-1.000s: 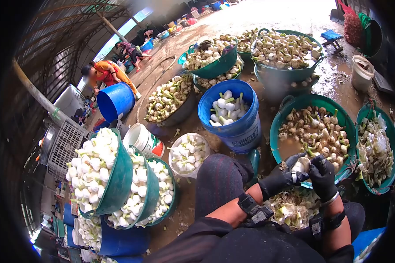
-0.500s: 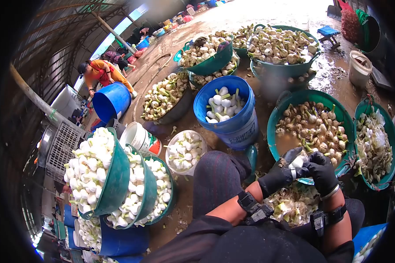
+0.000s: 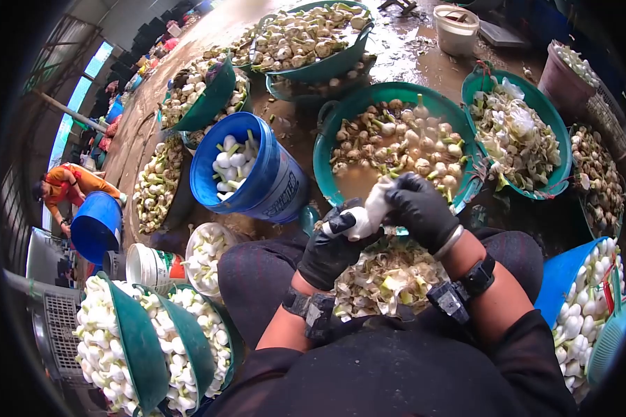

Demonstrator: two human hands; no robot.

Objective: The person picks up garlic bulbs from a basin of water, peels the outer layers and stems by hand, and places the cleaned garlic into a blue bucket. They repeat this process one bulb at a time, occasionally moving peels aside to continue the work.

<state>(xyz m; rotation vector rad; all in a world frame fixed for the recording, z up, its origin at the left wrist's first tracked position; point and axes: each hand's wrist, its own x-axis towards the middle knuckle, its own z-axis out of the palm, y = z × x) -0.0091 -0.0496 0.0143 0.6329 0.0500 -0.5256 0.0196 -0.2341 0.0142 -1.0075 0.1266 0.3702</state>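
Note:
My left hand (image 3: 334, 250), in a black glove, is closed around a white garlic bulb (image 3: 358, 224) above my lap. My gloved right hand (image 3: 428, 215) pinches the pale garlic skin (image 3: 378, 200) at the bulb's upper side. Below both hands lies a heap of loose peelings (image 3: 386, 274). Just beyond them stands a green tub (image 3: 320, 163) of unpeeled garlic bulbs (image 3: 424, 139) in murky water. To the left, a blue bucket (image 3: 282, 184) holds peeled white bulbs (image 3: 235, 163).
A green basket (image 3: 567, 149) of skins stands at the right. Stacked green baskets (image 3: 135, 340) of white garlic are at lower left, beside a white bucket (image 3: 142, 264). Another blue container (image 3: 560, 281) with white bulbs sits at lower right. A person in orange (image 3: 83, 184) bends over a blue barrel (image 3: 97, 226).
The view has swung right, so the tubs appear further left. My hands have moved slightly apart, and the white bulb now shows more between them.

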